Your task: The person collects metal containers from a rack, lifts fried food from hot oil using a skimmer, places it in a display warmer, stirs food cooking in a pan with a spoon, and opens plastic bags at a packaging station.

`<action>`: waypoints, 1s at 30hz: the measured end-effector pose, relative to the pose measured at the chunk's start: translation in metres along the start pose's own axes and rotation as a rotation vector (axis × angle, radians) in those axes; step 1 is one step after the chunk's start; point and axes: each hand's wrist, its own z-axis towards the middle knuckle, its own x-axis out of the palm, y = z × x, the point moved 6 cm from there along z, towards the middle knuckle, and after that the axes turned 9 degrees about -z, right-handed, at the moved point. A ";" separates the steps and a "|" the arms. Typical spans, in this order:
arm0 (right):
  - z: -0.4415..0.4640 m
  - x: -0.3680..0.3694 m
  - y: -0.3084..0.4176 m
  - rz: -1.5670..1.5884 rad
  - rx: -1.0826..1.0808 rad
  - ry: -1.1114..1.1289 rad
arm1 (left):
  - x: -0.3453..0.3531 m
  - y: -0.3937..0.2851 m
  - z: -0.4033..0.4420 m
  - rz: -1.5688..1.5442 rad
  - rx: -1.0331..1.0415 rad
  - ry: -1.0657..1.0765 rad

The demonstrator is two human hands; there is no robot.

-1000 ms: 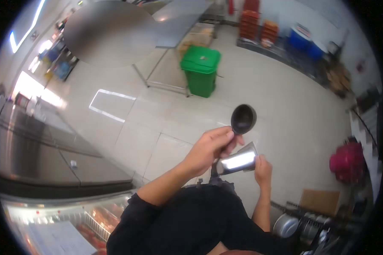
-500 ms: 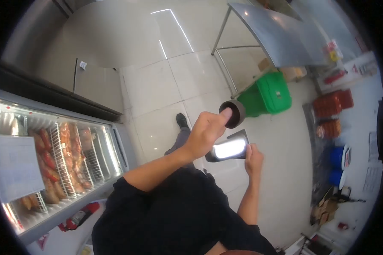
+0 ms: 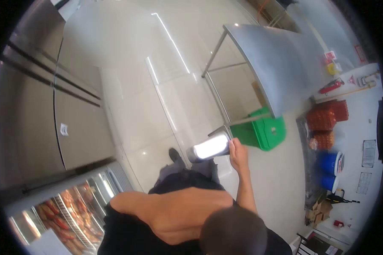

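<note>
My left hand [image 3: 181, 219] is raised close to the camera at the bottom of the view, with the arm bent. It grips a dark brown cup [image 3: 234, 231], whose rounded underside fills much of the lower middle. The fingers are largely hidden behind the cup. Further out, my right hand [image 3: 238, 154] holds the right edge of a flat, dark-edged rectangular thing [image 3: 211, 145]. A bright white glare washes out its face, so I cannot tell whether it is a screen or a shiny surface.
A lit display fridge [image 3: 115, 180] with packaged meat stands lower left, beside tall steel fridge doors [image 3: 83, 123]. A steel table [image 3: 281, 63] and a green bin [image 3: 270, 131] are ahead on the right. Red egg-tray stacks [image 3: 321, 119] and blue buckets [image 3: 327, 170] line the right wall.
My left hand has brought the cup up and back toward the camera. The flat thing in my right hand has shifted left and tilted. The view has turned, showing more of the steel doors.
</note>
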 end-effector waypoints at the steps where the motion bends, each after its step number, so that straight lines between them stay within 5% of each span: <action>1: 0.020 0.017 0.021 0.027 -0.010 -0.005 | 0.016 -0.046 0.032 0.560 -0.385 0.290; 2: 0.042 0.023 0.018 0.028 -0.001 0.002 | 0.004 -0.054 0.050 1.117 -0.763 0.571; 7: 0.172 0.066 0.022 0.065 -0.080 0.027 | -0.062 -0.115 0.185 1.284 -0.782 -0.144; 9: 0.232 0.079 0.025 0.096 -0.060 0.069 | -0.108 -0.136 0.241 0.906 -0.606 -0.348; 15: 0.445 0.088 0.049 0.247 -0.113 0.144 | -0.150 -0.173 0.410 0.781 -0.455 -0.476; 21: 0.640 0.079 0.124 0.051 -0.565 0.173 | -0.173 -0.223 0.552 0.797 -0.292 -0.467; 25: 0.760 0.102 0.158 -0.011 -0.651 0.229 | -0.223 -0.305 0.647 1.013 -0.229 -0.515; 30: 0.899 0.116 0.210 0.001 -0.765 0.314 | -0.329 -0.456 0.782 1.284 0.042 -0.949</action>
